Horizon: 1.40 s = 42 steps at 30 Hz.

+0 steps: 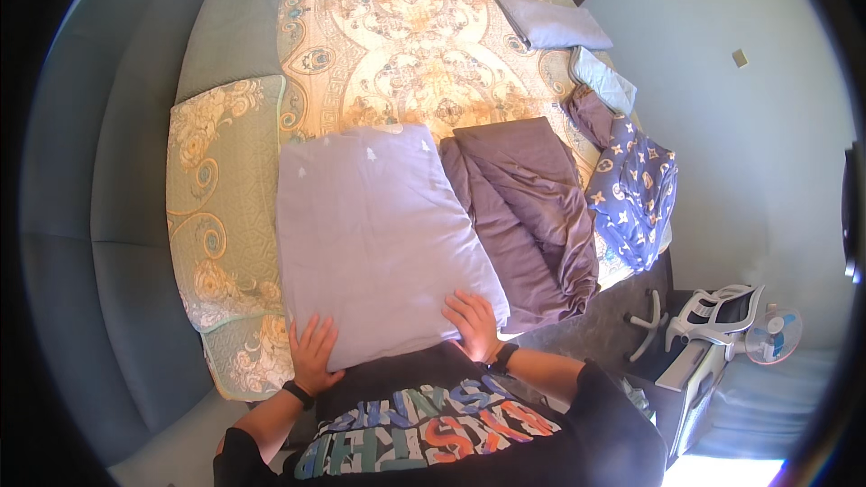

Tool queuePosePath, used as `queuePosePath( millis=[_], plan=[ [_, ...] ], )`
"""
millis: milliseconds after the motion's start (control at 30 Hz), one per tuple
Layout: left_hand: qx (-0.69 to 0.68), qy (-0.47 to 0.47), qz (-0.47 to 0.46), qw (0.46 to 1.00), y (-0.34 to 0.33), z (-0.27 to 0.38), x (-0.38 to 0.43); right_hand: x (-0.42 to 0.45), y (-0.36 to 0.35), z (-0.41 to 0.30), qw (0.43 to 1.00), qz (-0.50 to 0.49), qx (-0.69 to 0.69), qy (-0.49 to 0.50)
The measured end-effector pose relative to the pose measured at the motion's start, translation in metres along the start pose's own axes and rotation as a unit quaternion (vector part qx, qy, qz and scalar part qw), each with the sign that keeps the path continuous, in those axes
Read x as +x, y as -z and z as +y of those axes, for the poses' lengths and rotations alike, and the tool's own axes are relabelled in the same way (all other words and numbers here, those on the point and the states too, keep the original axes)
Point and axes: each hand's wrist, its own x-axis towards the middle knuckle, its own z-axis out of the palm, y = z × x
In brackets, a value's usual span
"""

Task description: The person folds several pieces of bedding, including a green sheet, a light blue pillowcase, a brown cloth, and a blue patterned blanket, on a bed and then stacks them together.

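In front of me on the bed lies a folded lilac-grey fabric (379,237), smooth on top, with a few small white tree prints near its far edge. My left hand (314,355) rests at its near left corner, fingers spread. Near the opposite corner, my right hand (473,325) lies flat on the cloth, thumb at the near edge. Neither hand appears to grip it. A brown folded cloth (528,216), loosely creased, touches the lilac-grey fabric along its right side.
A patterned quilted bedspread (413,34) covers the bed. Along the left lie a grey-green pillow (237,34) and a floral pillow (216,216) by the padded headboard (128,216). Rightward are a blue printed cloth (636,196), a folded grey fabric (555,24), an office chair (710,314) and a fan (773,337).
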Motion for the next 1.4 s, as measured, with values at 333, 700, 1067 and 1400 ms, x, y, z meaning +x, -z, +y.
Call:
queuePosePath(
  millis=[333, 700, 1067, 1400],
  plan=[
    [-0.004, -0.009, 0.016, 1.000, -0.005, -0.002, -0.003, -0.002, -0.001, 0.004, 1.000, -0.004, 0.002, -0.002],
    [-0.004, -0.008, 0.015, 1.000, -0.003, 0.000, -0.002, -0.001, 0.000, 0.003, 1.000, -0.003, -0.001, 0.003],
    [-0.004, -0.004, 0.004, 1.000, -0.004, -0.004, -0.004, 0.001, -0.002, 0.002, 1.000, -0.001, -0.001, 0.006],
    [-0.130, 0.067, -0.059, 0.987, 0.033, -0.009, 0.006, 0.004, 0.035, 0.030, 0.988, -0.041, 0.140, -0.058]
  ],
)
